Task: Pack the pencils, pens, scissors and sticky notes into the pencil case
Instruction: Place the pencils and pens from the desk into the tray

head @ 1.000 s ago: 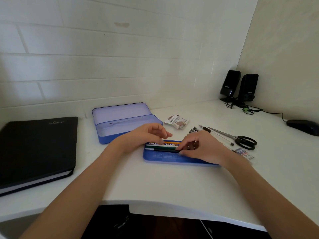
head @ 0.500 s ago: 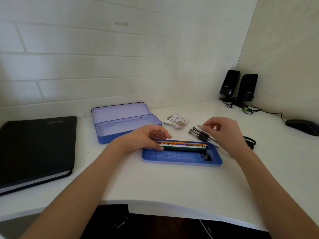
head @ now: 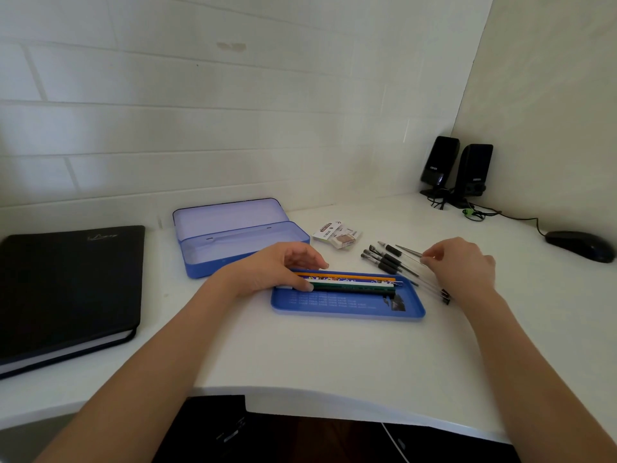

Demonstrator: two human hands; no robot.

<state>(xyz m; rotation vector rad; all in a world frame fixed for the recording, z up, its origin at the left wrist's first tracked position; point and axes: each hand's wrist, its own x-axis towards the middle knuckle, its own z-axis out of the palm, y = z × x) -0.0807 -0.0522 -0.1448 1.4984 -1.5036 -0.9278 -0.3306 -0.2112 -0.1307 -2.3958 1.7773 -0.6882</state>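
Note:
A blue tin pencil case point(head: 287, 228) stands open at the back of the white desk. In front of it lies its blue inner tray point(head: 347, 309) with several pencils point(head: 354, 284) along the far edge. My left hand point(head: 277, 272) grips the left end of those pencils between thumb and fingers. To the right of the tray lie several black-grip pens point(head: 384, 262). My right hand point(head: 464, 269) rests over them, fingertips pinched on a clear pen barrel. Only the scissors' blade tip point(head: 409, 250) shows beside that hand. Small wrapped packets point(head: 337, 233), perhaps the sticky notes, lie behind the pens.
A black notebook point(head: 66, 289) lies at the left. Two black speakers point(head: 457, 168) with cables stand in the back right corner, and a black mouse point(head: 581, 245) sits at the far right. The desk's front edge curves inward near me.
My right hand left the pencils in the tray and moved right and back onto the pens, now covering the scissors' handles. My left hand stayed on the pencils' left end.

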